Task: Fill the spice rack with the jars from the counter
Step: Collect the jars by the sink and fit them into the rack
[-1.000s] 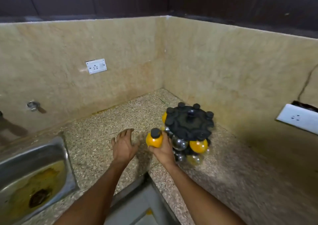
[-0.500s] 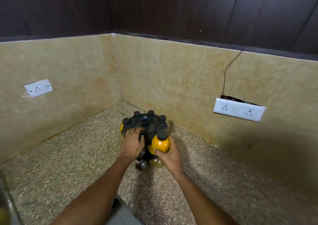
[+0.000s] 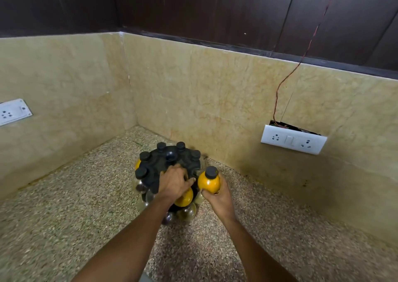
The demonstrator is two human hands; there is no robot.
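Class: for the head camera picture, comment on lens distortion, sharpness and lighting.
Head view: wide-angle bending bows the dark wall trim; the jar in the right hand is sharp while forearms and near counter smear; dim warm light, soft shadow beside the spice rack.

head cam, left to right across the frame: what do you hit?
Left wall socket → spice rack → left hand → yellow jar in the right hand → right switch plate.

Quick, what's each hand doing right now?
Left hand: resting on the black spice rack, grip unclear.
Right hand: closed around a yellow jar.
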